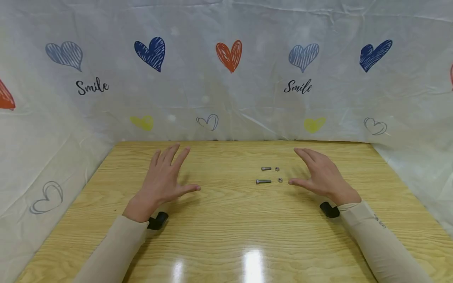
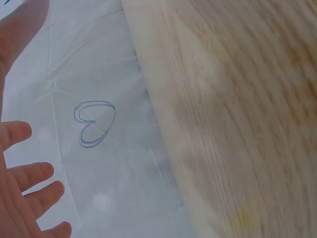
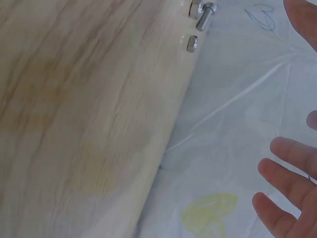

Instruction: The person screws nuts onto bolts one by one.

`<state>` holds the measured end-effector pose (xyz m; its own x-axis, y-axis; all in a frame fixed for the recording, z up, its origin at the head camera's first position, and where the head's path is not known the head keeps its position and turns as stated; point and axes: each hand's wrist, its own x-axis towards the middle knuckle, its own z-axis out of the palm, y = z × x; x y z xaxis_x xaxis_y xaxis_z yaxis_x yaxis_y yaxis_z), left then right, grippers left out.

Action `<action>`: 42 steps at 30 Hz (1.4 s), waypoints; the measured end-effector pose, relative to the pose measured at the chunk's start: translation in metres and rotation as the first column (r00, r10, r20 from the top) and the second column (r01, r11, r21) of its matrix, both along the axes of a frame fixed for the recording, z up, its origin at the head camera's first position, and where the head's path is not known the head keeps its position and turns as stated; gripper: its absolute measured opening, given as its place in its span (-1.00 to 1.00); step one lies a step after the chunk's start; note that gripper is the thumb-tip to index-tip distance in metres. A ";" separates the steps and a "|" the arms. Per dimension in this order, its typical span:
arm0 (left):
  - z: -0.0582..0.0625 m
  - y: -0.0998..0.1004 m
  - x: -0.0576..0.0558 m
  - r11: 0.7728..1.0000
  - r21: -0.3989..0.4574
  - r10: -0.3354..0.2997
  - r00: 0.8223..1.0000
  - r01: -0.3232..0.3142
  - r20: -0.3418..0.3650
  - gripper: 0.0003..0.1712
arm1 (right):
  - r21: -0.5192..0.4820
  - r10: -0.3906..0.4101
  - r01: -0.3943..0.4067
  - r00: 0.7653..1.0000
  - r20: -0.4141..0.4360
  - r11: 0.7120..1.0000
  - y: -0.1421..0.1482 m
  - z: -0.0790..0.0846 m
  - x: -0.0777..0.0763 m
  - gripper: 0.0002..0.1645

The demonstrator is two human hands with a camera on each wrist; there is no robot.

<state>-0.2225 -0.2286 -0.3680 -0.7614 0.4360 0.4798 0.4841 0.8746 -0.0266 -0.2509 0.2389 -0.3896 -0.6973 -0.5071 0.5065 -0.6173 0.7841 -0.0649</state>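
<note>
Two silver bolts lie on the wooden table right of its middle: a shorter bolt (image 1: 266, 168) farther back and a longer bolt (image 1: 263, 181) nearer. Off the tip of each lies a hex nut, the far nut (image 1: 277, 169) and the near nut (image 1: 280, 180). My right hand (image 1: 323, 175) hovers just right of the nuts, fingers extended, thumb apart, holding nothing. On the left side, my left hand (image 1: 162, 181) is spread above the table with nothing in it. In the right wrist view a nut (image 3: 192, 44) and a bolt (image 3: 206, 16) appear near the top.
The wood-grain table (image 1: 226, 220) meets a white cloth (image 1: 262, 98) printed with hearts and "Smile" at its back edge. More cloth hangs along both sides. A black wrist mount (image 1: 158, 221) sits under the left wrist, another black mount (image 1: 329, 210) under the right.
</note>
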 end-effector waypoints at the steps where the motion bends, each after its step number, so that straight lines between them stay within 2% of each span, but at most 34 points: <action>1: 0.000 0.000 0.000 1.000 0.006 -0.007 1.000 0.007 0.000 0.28 | -0.001 -0.001 0.001 1.000 0.002 1.000 0.000 0.000 0.000 0.19; 7: 0.002 0.002 0.002 0.999 0.035 -0.026 0.999 0.025 0.038 0.24 | 0.004 -0.009 0.009 0.999 0.036 1.000 -0.003 -0.002 0.001 0.17; 13: 0.004 0.009 0.003 0.999 0.047 -0.020 0.985 0.013 0.170 0.18 | -0.004 -0.020 0.020 0.998 0.060 1.000 -0.005 -0.003 0.005 0.15; 16: 0.002 0.011 0.004 0.999 0.051 -0.017 0.980 0.007 0.200 0.15 | -0.005 -0.013 0.014 0.997 0.070 1.000 -0.007 -0.003 0.007 0.13; 24: 0.002 0.026 0.004 0.996 0.070 -0.073 0.981 0.062 0.180 0.13 | -0.002 0.010 -0.010 0.999 0.044 1.000 -0.010 -0.003 0.006 0.13; 34: 0.001 0.046 0.002 0.989 0.085 -0.137 0.977 0.124 0.166 0.04 | 0.007 0.015 -0.015 0.998 0.057 1.000 -0.014 -0.003 0.005 0.10; 42: 0.001 0.062 0.001 0.986 0.081 -0.160 0.975 0.149 0.156 0.02 | 0.000 0.030 -0.030 0.998 0.057 1.000 -0.014 -0.003 0.007 0.07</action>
<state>-0.2219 -0.1670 -0.3671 -0.7574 0.5245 0.3890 0.6062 0.7861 0.1205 -0.2442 0.2245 -0.3930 -0.7095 -0.5284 0.4662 -0.6358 0.7653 -0.1003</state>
